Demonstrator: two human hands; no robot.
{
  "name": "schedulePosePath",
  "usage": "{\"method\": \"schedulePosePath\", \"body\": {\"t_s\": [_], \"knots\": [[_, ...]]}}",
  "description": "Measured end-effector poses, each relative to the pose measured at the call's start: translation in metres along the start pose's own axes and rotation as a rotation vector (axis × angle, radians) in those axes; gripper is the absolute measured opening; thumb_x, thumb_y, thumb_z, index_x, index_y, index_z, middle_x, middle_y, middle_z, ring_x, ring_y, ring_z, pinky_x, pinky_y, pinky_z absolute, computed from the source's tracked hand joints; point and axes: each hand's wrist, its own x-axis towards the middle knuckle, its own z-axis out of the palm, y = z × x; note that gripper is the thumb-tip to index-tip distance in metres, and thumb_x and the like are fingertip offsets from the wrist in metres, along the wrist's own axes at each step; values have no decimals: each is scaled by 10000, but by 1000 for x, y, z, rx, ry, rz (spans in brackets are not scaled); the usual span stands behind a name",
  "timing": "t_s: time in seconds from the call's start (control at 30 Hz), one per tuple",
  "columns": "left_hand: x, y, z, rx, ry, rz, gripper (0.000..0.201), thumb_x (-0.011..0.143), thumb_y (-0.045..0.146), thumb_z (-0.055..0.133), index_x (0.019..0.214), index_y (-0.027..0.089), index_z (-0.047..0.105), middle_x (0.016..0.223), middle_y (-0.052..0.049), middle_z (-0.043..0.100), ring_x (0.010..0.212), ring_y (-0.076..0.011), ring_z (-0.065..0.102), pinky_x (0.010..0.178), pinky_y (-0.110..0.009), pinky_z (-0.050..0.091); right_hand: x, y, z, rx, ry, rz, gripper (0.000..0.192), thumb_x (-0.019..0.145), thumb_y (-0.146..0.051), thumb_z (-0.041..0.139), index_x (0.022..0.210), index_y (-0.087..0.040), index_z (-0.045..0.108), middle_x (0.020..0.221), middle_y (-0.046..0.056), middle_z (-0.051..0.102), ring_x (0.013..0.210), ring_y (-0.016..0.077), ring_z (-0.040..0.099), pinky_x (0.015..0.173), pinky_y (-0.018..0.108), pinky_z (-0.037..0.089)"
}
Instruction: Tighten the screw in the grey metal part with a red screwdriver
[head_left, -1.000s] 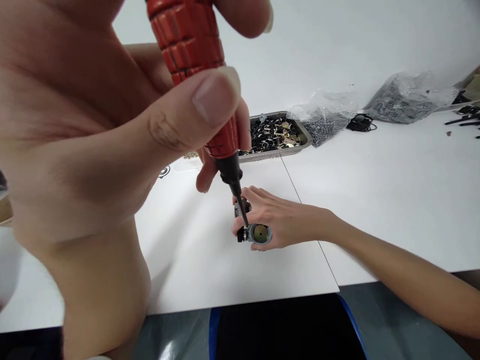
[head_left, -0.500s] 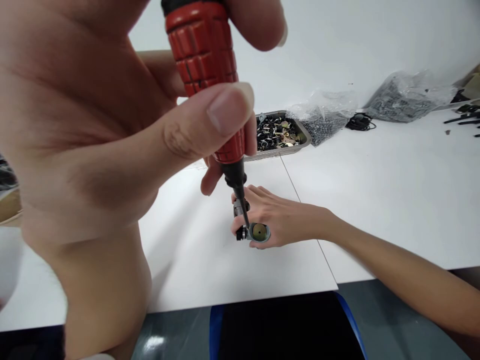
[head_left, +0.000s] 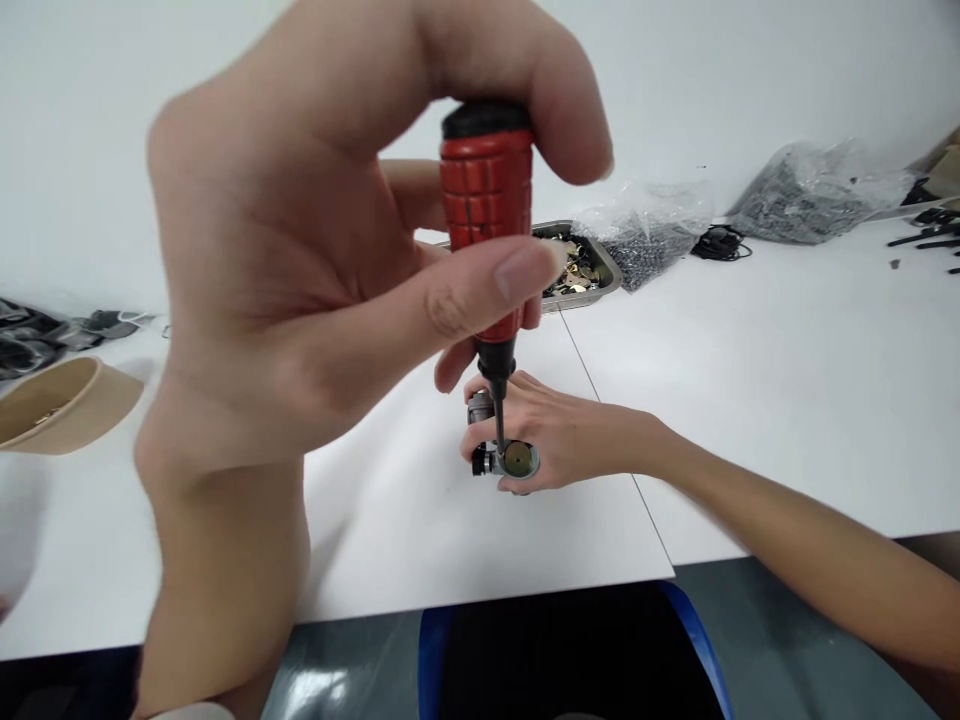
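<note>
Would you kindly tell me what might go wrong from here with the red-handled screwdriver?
The screwdriver might slip off the small grey metal fitting with a brass-coloured disc and jab the bare right hand beside its tip. The fitting, apparently steadied by that hand alone, might twist if the left hand pushes harder.

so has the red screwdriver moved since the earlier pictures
Yes: the red screwdriver has swung rightward in the view to nearly upright, now hiding more of the left part of the metal tray.
</note>
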Motion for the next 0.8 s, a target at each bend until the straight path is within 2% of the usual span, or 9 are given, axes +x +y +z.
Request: {"method": "schedulePosePath", "body": {"t_s": [0.13,0.27,0.37,0.43,0.53,0.6,0.7,0.8], "knots": [[0,0,4,198,-71,-58,692,868,741,238,1252,252,542,1184,-48,501,947,-177,602,613,-340,530,0,1,0,35,2,24,321,799,-290,693,1111,-253,627,1225,94,393,1167,259,399,1046,435,314],[4,0,6,196,-86,-75,482,948,550,335,1206,230,587,1122,-37,522,923,-146,603,669,-328,550,0,1,0,76,-24,38,335,795,-294,697,1121,-262,627,1210,83,401,1168,253,402,1033,422,332],[10,0,12,205,-48,-85,374,994,342,293,1185,224,592,1073,-28,540,853,-94,589,619,-271,536,1,-1,-1,88,-30,49,353,790,-280,703,1133,-263,622,1187,85,401,1211,266,380,1033,420,336],[13,-3,17,174,-14,-83,338,995,263,291,1152,201,583,1035,-32,547,821,-93,589,563,-254,510,1,-2,-3,94,-44,63,356,793,-281,701,1139,-268,621,1140,79,412,1195,266,390,1027,419,344],[14,-9,23,92,-1,-106,166,932,149,489,1068,126,582,1006,-36,572,777,-104,602,542,-248,513,1,-2,-4,107,-56,82,348,795,-293,696,1134,-268,623,1125,73,418,1135,256,423,1022,423,349],[14,-14,24,44,-9,-141,162,878,129,586,1034,86,595,992,-51,603,736,-107,611,565,-259,544,1,-2,-5,115,-56,92,341,796,-293,692,1129,-265,625,1175,78,409,1132,257,427,1026,430,343],[13,-19,22,14,-20,-163,190,887,173,585,1051,79,611,925,-62,626,700,-115,616,584,-281,569,1,-1,-5,119,-61,110,346,790,-301,699,1128,-272,629,1213,82,392,1138,266,424,1023,440,346],[12,-22,21,14,-24,-158,198,887,177,586,1068,102,616,835,-37,615,689,-117,615,584,-280,572,1,0,-5,116,-74,128,367,786,-314,706,1143,-278,628,1153,81,399,1136,268,419,1009,439,362]]}}
